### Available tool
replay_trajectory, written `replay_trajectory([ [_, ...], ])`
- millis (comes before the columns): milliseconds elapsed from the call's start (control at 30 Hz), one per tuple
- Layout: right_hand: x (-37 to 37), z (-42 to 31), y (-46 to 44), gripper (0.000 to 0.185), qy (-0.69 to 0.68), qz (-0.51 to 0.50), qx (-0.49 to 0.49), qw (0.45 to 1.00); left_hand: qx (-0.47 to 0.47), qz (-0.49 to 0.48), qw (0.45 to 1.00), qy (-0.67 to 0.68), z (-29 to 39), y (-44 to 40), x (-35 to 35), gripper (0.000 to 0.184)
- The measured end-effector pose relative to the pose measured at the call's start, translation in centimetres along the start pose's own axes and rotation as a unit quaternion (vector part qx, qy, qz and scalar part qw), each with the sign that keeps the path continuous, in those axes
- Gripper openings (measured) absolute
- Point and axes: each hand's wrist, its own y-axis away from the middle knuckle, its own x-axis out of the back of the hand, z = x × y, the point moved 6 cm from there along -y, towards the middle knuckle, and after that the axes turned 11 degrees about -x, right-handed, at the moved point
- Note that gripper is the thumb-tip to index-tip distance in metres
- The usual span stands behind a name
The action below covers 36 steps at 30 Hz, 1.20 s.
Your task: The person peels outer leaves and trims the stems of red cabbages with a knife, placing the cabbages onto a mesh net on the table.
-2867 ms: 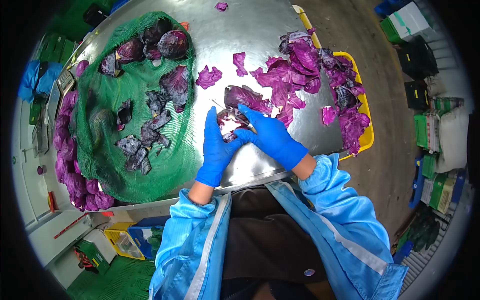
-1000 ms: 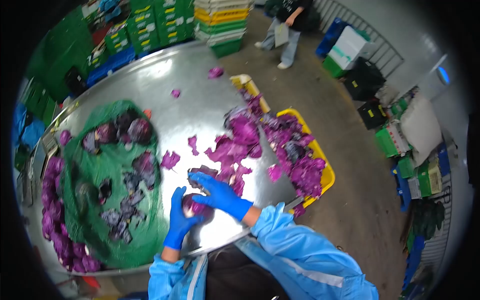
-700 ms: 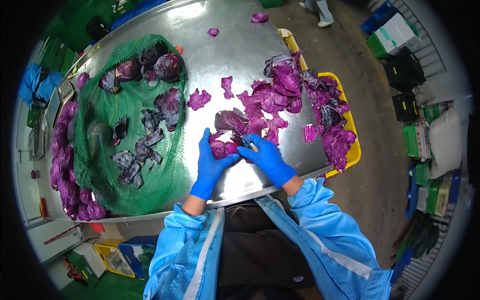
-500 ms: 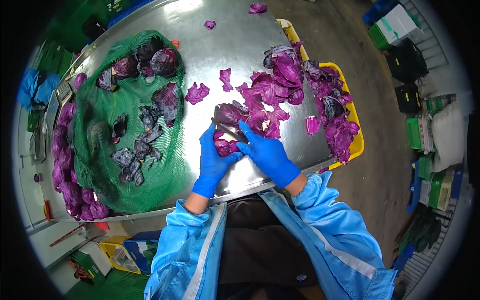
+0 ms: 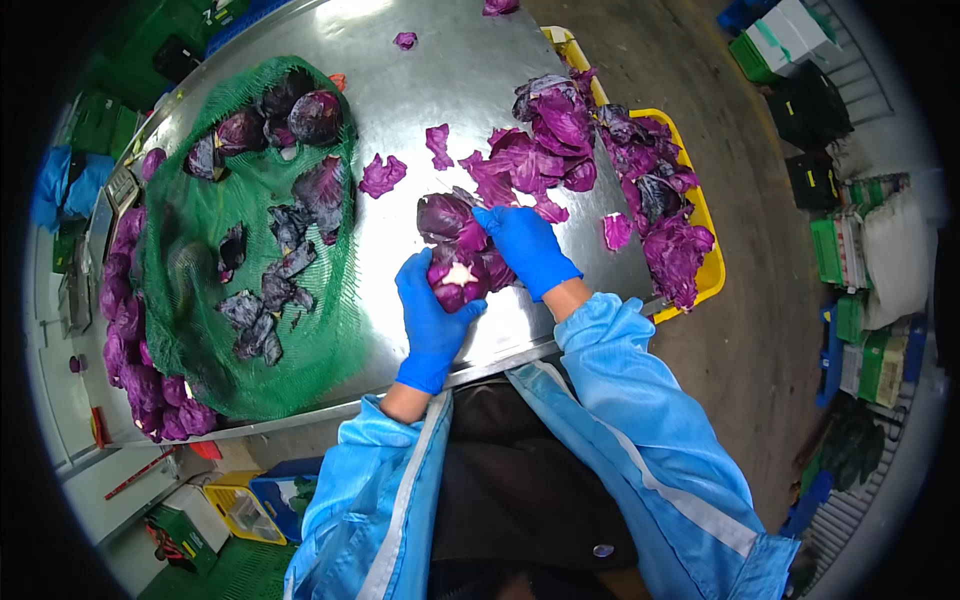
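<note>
My left hand (image 5: 432, 318), in a blue glove, is wrapped round the near left side of a red cabbage (image 5: 458, 274). The white cut stem of the cabbage faces up. My right hand (image 5: 527, 248), also gloved in blue, is closed at the cabbage's far right side, its fingertips against purple leaves (image 5: 450, 220). What lies inside its fingers is hidden, and the knife seen earlier does not show. Loose cabbage leaves (image 5: 520, 165) lie in a heap beyond my hands on the metal table (image 5: 400, 90).
On the left, a green net bag (image 5: 340, 345) holds several dark cabbages and wilted leaves. Peeled cabbages (image 5: 125, 320) line the table's left edge. Yellow crates (image 5: 712, 262) filled with leaves stand against the right edge. Stacked crates (image 5: 825, 250) are farther right.
My right hand has shifted up and right, from over the stem to the cabbage's far side. The dark knife blade across the stem is out of sight, and the white stem now shows fully.
</note>
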Motion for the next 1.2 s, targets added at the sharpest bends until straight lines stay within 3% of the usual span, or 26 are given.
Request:
replay_trajectory([
  [100, -1.0, -0.6, 0.6, 0.05, 0.001, 0.037, 0.077, 0.996, 0.037, 0.027, 0.993, 0.111, -1.4, 0.0, 0.5, 0.102],
  [167, -1.8, 0.9, -0.4, 0.044, -0.008, 0.09, 0.104, 0.99, 0.03, 0.021, 0.994, 0.1, -2.6, 1.2, 1.3, 0.104],
  [233, -1.5, 4.3, -2.3, 0.036, -0.023, 0.066, -0.033, 0.997, 0.018, 0.034, 0.988, 0.147, -3.7, 3.1, 1.8, 0.106],
  [267, -1.6, 6.5, -3.2, 0.036, -0.032, 0.159, -0.081, 0.983, 0.055, 0.042, 0.978, 0.196, -4.4, 3.9, 1.6, 0.107],
  [300, -0.7, 6.9, -3.3, 0.054, 0.002, 0.174, -0.077, 0.982, 0.055, 0.046, 0.978, 0.197, -4.5, 3.8, 1.5, 0.107],
  [367, 1.6, 2.7, 0.4, 0.074, 0.048, 0.164, -0.052, 0.984, 0.073, 0.073, 0.963, 0.248, -4.7, 4.4, 1.5, 0.107],
  [433, 0.8, -1.6, 4.4, 0.087, 0.032, 0.043, -0.012, 0.998, 0.09, 0.068, 0.955, 0.276, -4.0, 3.5, 1.4, 0.106],
  [500, -4.3, -1.3, 5.8, 0.087, 0.021, -0.02, 0.109, 0.994, 0.094, 0.064, 0.961, 0.253, -3.8, 3.4, 1.3, 0.105],
  [567, -5.3, -1.3, 6.2, 0.076, 0.016, -0.039, 0.113, 0.993, 0.108, 0.065, 0.961, 0.244, -3.8, 3.3, 1.6, 0.105],
  [633, -4.5, -1.3, 6.3, 0.059, -0.183, -0.095, 0.07, 0.976, 0.134, 0.083, 0.947, 0.279, -4.2, 3.3, 2.0, 0.104],
  [667, -4.2, -0.8, 5.9, 0.05, -0.164, -0.051, 0.099, 0.98, 0.129, 0.095, 0.941, 0.298, -5.0, 3.5, 1.9, 0.103],
  [767, -2.6, 2.8, 4.7, 0.046, -0.313, -0.146, 0.076, 0.936, 0.19, 0.098, 0.914, 0.345, -7.2, 3.9, 2.2, 0.102],
  [800, -0.6, 3.8, 4.4, 0.049, -0.169, -0.079, 0.041, 0.982, 0.188, 0.086, 0.914, 0.35, -7.4, 3.7, 2.5, 0.102],
  [867, 2.0, 6.1, 3.2, 0.058, 0.114, 0.039, -0.024, 0.992, 0.162, 0.062, 0.924, 0.34, -7.4, 3.3, 2.9, 0.102],
  [967, 2.1, 1.0, 5.3, 0.057, -0.002, 0.038, 0.054, 0.998, 0.156, 0.007, 0.92, 0.36, -6.7, 2.0, 3.1, 0.103],
  [1033, -1.1, -0.8, 5.0, 0.057, -0.105, -0.089, 0.088, 0.987, 0.151, -0.04, 0.916, 0.371, -6.0, 1.2, 2.9, 0.103],
  [1100, -3.4, -1.3, 4.5, 0.059, -0.097, -0.166, 0.142, 0.971, 0.146, -0.05, 0.91, 0.385, -5.6, 0.9, 3.1, 0.102],
  [1167, -4.2, -0.5, 3.9, 0.057, -0.114, -0.141, 0.17, 0.969, 0.171, -0.048, 0.902, 0.393, -6.0, 1.0, 3.4, 0.096],
  [1200, -4.1, -1.0, 4.0, 0.055, -0.131, -0.117, 0.202, 0.963, 0.123, -0.037, 0.941, 0.312, -6.5, 0.7, 3.9, 0.089],
])
